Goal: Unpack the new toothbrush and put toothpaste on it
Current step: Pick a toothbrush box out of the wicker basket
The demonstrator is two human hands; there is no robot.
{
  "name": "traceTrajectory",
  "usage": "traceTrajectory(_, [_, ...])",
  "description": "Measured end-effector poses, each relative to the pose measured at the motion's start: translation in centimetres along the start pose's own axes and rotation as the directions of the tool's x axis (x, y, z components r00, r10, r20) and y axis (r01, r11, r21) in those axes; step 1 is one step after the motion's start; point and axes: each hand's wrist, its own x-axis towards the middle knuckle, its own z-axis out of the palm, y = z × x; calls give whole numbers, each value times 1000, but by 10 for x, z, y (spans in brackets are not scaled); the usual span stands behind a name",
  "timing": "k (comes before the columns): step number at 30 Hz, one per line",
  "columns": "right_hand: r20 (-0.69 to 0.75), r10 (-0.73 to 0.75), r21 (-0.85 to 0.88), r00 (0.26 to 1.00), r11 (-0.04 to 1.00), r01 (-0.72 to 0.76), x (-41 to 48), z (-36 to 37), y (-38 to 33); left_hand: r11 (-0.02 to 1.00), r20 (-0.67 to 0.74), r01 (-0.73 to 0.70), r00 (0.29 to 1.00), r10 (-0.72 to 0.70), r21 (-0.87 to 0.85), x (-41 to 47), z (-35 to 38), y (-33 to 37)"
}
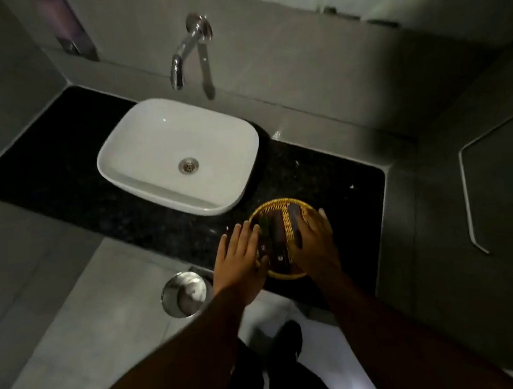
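Observation:
A round wicker basket [276, 206] stands on the black counter, right of the sink. Several dark, narrow packets [278, 232] lie in it; which one holds the toothbrush I cannot tell. My left hand [239, 258] rests flat at the basket's left rim, fingers spread, fingertips touching the leftmost packet. My right hand [313, 242] lies over the basket's right side, its fingers curled on a dark packet [294, 219]. No toothpaste tube can be made out in the dim light.
A white basin [138, 133] sits left of the basket under a chrome wall tap [186, 50]. The black counter [60, 168] ends just below my hands. A steel bin [185, 293] stands on the floor below. A chrome towel rail [470, 206] is on the right wall.

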Motion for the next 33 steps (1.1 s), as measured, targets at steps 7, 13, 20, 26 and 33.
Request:
traceTrajectory(7, [136, 210, 141, 968, 963, -229, 11, 36, -3, 999, 86, 48, 995, -48, 10, -8, 24, 8])
traceTrajectory(13, [187, 387, 231, 903, 876, -423, 21, 48, -6, 997, 118, 70, 991, -66, -30, -13, 24, 11])
traceTrajectory(20, [152, 292, 484, 944, 811, -328, 8, 23, -12, 977, 89, 163, 984, -152, -139, 17, -5, 21])
traceTrajectory(26, [102, 81, 456, 991, 882, -119, -7, -8, -9, 730, 128, 392, 911, -391, -560, 65, -47, 43])
traceTrajectory(33, [-19, -33, 458, 999, 888, 38, -12, -46, 8, 533, 172, 382, 899, -402, -755, 79, -64, 38])
